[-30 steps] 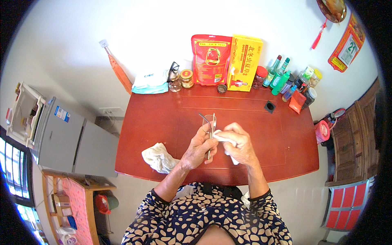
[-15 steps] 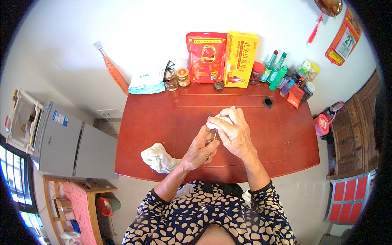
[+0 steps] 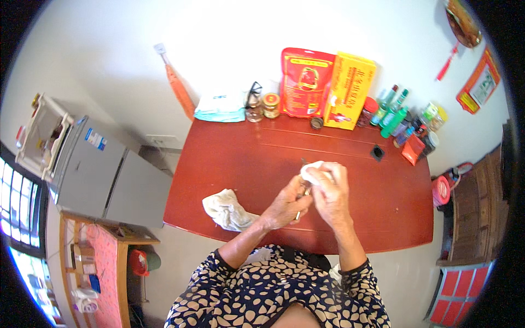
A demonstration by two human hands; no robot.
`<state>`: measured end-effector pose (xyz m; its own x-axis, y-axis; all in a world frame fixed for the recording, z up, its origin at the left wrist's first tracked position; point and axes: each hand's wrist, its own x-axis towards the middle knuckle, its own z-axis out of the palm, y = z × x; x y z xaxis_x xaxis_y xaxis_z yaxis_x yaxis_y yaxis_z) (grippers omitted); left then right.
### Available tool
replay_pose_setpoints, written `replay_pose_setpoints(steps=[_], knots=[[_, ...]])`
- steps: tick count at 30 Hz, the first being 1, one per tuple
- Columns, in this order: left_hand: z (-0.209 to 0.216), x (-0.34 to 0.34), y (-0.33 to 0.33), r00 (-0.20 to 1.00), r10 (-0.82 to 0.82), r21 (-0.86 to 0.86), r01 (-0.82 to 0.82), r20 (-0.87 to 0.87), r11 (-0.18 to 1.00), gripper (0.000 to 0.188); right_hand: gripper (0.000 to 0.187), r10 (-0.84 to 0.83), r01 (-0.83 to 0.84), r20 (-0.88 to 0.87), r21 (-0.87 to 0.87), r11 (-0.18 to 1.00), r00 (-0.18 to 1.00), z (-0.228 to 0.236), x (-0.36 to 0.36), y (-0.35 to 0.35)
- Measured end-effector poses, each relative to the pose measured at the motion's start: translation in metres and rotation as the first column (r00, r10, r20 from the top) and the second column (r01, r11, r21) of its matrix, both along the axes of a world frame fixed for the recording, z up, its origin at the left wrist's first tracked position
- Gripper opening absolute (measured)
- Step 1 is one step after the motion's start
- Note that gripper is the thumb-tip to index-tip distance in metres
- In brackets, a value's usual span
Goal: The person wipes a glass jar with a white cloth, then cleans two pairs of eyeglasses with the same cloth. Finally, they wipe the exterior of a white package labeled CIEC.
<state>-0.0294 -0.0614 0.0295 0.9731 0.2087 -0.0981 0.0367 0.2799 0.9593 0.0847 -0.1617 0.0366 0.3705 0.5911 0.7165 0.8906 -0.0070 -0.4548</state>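
Both hands meet above the near middle of the red-brown table (image 3: 262,202). My left hand (image 3: 286,205) is closed around a slender, metal-looking object (image 3: 307,191); most of it lies hidden by the fingers, so its kind is unclear. A thin dark tip sticks up past the hands. My right hand (image 3: 331,191) pinches a small white wipe or tissue (image 3: 310,171) against the upper end of that object. Left of my left forearm a crumpled off-white cloth (image 3: 228,210) lies on the table.
Along the table's back stand a tissue pack (image 3: 220,106), a jar with glasses on it (image 3: 254,112), a red bag (image 3: 306,85), a yellow box (image 3: 348,93) and several green bottles (image 3: 391,115). A black square piece (image 3: 377,152) lies at right. A grey refrigerator (image 3: 90,175) stands left.
The whole view has shifted and tilted, so the table items appear farther right and lower. My hands stay together; the white wipe still covers the object's upper end.
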Motion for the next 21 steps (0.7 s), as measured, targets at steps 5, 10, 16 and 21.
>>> replay_pose_setpoints(steps=[5,10,16,21], knots=[[0.003,0.001,-0.005,0.997,0.07,-0.15,-0.071,-0.011,0.986,0.049,0.046,-0.133,0.166,-0.249,0.118,0.979,0.959,-0.001,0.011,0.004],[-0.016,0.011,0.0,0.978,0.206,-0.315,-0.2,-0.015,0.928,0.045,0.04,-0.005,0.004,-0.067,-0.015,1.0,0.998,-0.001,-0.008,0.013],[-0.042,0.018,0.007,0.947,0.318,-0.272,-0.317,-0.042,0.908,0.06,0.045,0.008,0.002,0.035,-0.281,0.96,0.999,-0.002,-0.026,0.011],[-0.034,0.023,0.011,0.902,0.414,-0.427,-0.425,-0.124,0.798,0.049,0.04,0.088,-0.077,0.013,-0.376,0.924,0.996,-0.008,-0.037,0.001]])
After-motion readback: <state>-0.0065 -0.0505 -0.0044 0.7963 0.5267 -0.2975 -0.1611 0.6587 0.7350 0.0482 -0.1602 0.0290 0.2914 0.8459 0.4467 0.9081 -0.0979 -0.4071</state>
